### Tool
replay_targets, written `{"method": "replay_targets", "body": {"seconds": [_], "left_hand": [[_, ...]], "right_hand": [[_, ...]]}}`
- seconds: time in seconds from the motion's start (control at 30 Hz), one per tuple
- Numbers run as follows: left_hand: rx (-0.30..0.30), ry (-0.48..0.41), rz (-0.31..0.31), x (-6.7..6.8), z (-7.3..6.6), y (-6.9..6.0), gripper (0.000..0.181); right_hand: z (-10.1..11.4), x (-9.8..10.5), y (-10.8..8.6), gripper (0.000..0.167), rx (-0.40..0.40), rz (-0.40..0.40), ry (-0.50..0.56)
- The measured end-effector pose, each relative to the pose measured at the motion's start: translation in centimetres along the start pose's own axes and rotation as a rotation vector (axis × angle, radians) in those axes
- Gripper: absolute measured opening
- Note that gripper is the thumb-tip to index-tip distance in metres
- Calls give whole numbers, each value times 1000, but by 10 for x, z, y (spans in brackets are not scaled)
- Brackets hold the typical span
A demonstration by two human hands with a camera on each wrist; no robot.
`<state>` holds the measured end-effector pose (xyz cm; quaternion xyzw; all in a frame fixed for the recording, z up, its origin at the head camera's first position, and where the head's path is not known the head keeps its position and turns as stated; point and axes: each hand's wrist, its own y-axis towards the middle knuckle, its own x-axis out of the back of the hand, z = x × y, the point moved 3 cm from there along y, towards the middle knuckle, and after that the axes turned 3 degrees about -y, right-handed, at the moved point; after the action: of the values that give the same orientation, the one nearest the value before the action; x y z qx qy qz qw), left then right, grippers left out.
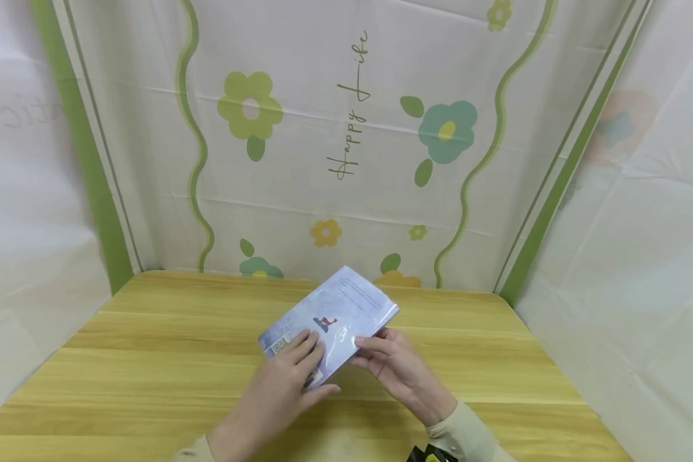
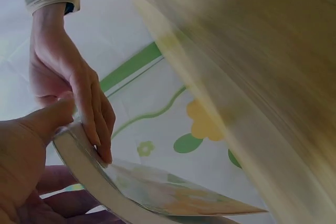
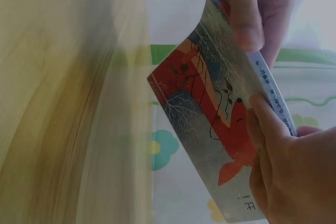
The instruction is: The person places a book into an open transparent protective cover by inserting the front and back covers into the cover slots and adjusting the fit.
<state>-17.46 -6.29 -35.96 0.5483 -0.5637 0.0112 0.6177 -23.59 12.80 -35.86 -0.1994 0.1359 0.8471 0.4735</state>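
Note:
A paperback book is held tilted above the wooden table, its pale blue back cover facing up. My left hand grips its near-left corner, fingers spread over the back cover; the thumb is on the other side in the right wrist view. My right hand pinches the spine side, thumb on the back cover and fingers underneath. The right wrist view shows the front cover with a red animal and bare branches. Seen from the left wrist, the page edges bend slightly, and one cover stands away from them.
The light wooden table spreads below both hands. A white curtain with flowers and green wavy lines hangs behind it, and pale sheets flank both sides. A black and yellow object sits by the right sleeve.

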Motion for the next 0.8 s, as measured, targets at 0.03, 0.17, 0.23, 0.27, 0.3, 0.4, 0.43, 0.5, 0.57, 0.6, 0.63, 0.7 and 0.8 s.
{"method": "replay_targets", "body": {"seconds": [0.03, 0.17, 0.23, 0.27, 0.3, 0.4, 0.43, 0.5, 0.57, 0.6, 0.63, 0.7, 0.8], "left_hand": [[8, 1, 12, 0, 0, 0, 63], [23, 21, 45, -1, -2, -1, 59], [11, 40, 52, -1, -4, -1, 56], [-3, 55, 56, 0, -5, -2, 57], [-14, 66, 58, 0, -7, -2, 57], [-29, 90, 76, 2, -12, -4, 61], [-32, 100, 81, 2, -14, -4, 64], [-33, 132, 81, 3, -17, -4, 68], [-34, 174, 79, 3, -19, -4, 69], [-33, 198, 77, 3, -19, -5, 70], [-34, 224, 75, 3, -20, -5, 71], [-31, 264, 72, 3, -21, -5, 70], [-44, 300, 63, 2, -21, -6, 67]], "right_hand": [[0, -1, 0, 57, 2, -6, 4], [-3, -6, 0, 57, 6, -46, 11], [-4, -9, 0, 56, 8, -58, 15], [-4, -11, 0, 56, 10, -62, 17], [-4, -12, -1, 55, 12, -67, 19], [-5, -16, -1, 56, 18, -73, 30], [-5, -17, -1, 57, 21, -75, 33], [-5, -19, -1, 58, 27, -75, 36], [-4, -22, -1, 59, 32, -73, 34], [-4, -23, -1, 59, 32, -72, 32], [-4, -24, -1, 59, 34, -71, 28], [-4, -26, -1, 58, 35, -65, 23], [-3, -28, 0, 57, 30, -54, 26]]}}
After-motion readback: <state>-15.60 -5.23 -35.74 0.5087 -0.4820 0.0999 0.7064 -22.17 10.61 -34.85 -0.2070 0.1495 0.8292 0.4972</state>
